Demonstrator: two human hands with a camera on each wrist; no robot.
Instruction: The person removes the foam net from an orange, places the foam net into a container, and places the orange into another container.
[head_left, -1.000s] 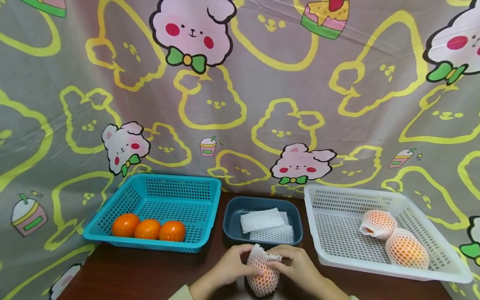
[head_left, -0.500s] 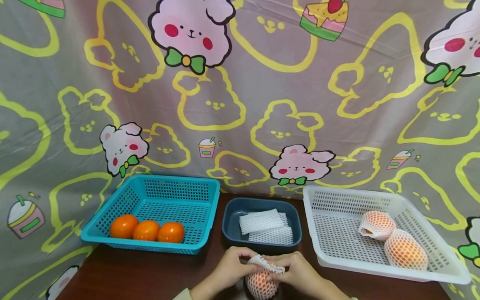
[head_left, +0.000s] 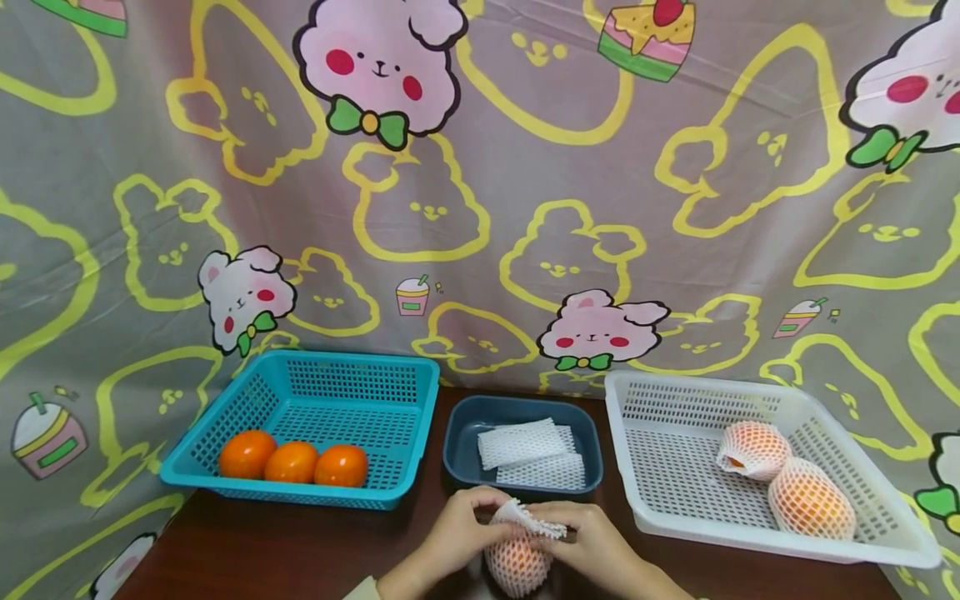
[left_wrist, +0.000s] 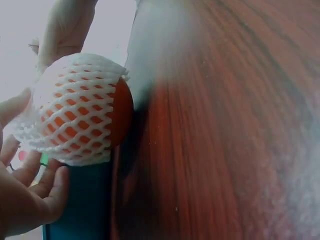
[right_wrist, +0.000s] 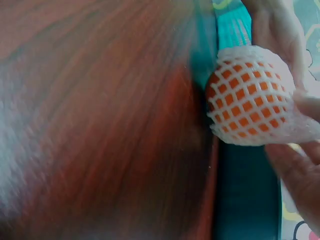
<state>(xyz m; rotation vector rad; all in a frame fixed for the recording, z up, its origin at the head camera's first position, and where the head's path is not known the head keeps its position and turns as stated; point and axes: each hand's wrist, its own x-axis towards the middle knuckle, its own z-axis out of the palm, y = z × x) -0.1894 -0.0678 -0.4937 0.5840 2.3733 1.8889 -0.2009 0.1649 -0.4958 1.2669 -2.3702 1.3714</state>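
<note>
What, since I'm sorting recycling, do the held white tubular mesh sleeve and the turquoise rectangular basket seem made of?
White tubular mesh sleeve: probably matte plastic foam; thick strands spread into diamonds. Turquoise rectangular basket: likely moulded plastic, smooth finish; uniform perforations.

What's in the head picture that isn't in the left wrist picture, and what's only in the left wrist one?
Only the head view: three bare orange fruits in the blue basket, two net-covered fruits in the white basket, and spare nets in the dark tray.

Only the left wrist view: the smooth, uncovered end of the held fruit, poking out of its white net.

Both: the held fruit, the left hand and right hand at its net, and the brown table.
</note>
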